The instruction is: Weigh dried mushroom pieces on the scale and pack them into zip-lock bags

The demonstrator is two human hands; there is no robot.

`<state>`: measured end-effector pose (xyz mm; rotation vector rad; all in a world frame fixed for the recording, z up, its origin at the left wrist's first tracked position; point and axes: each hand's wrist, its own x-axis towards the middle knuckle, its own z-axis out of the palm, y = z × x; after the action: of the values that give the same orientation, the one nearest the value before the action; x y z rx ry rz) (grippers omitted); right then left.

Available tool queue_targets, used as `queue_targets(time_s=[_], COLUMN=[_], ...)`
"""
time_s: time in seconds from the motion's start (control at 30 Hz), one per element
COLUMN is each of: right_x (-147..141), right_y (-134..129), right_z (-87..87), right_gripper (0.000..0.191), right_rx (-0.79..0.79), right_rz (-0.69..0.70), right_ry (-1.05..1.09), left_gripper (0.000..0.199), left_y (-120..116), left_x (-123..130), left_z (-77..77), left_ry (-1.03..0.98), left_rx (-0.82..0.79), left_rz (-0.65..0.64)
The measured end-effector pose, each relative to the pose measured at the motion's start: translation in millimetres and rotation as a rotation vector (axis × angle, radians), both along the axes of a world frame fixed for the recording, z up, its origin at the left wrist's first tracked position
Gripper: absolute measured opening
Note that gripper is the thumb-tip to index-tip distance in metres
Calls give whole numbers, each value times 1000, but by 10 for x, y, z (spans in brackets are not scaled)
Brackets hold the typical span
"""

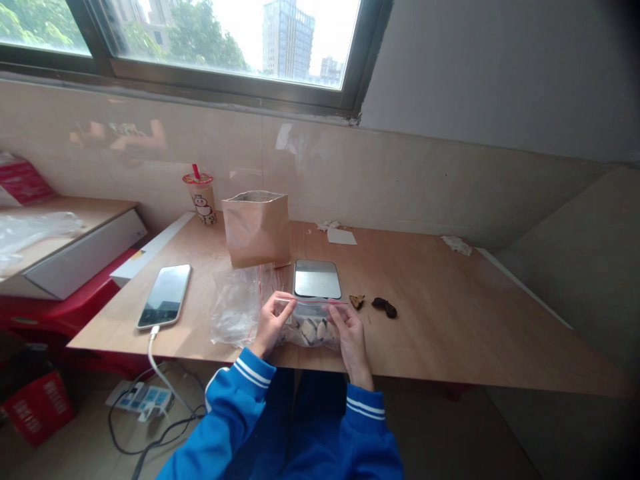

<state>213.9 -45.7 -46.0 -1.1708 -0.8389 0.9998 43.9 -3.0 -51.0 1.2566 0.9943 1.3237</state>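
Note:
Between my two hands is a clear zip bag (313, 333) with a red seal line, holding several pale and dark chunky pieces. My left hand (273, 323) pinches its upper left corner, and my right hand (349, 331) grips the upper right side. Just beyond the bag lies a small flat scale (317, 279) with a shiny plate. Two dark dried pieces lie right of the scale: a brown one (357, 302) and a blackish one (385, 307). Clear plastic zip bags (235, 310) are spread by my left hand.
An open brown paper pouch (257, 230) stands behind the plastic bags. A drink cup (203, 200) with a red straw is at the back left. A phone (165, 297) on a white cable (160, 367) lies left. White paper (342, 237) and crumpled tissue (456, 245) lie farther back.

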Motion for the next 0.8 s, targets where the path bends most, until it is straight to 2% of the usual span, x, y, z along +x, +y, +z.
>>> queue_targets(time_s=[0.17,0.33,0.5,0.8], right_x=[-58,-73,-56,-26], right_y=[22,38,28,4], right_z=[-7,-13,28,11], right_gripper=[36,36,34,33], right_rx=[-63,-58,-52,-25], right_rz=[22,-12,13,-78], right_ry=[11,5,50,-2], left_gripper=[31,31,26,26], left_y=[-2,2,-12,-13], left_x=[11,-11,-7,-30], left_z=[18,-12,29,43], left_ry=[-9,0,8,-14], left_rx=[-10,33,47,-11], left_rz=[23,-9,-15,-37])
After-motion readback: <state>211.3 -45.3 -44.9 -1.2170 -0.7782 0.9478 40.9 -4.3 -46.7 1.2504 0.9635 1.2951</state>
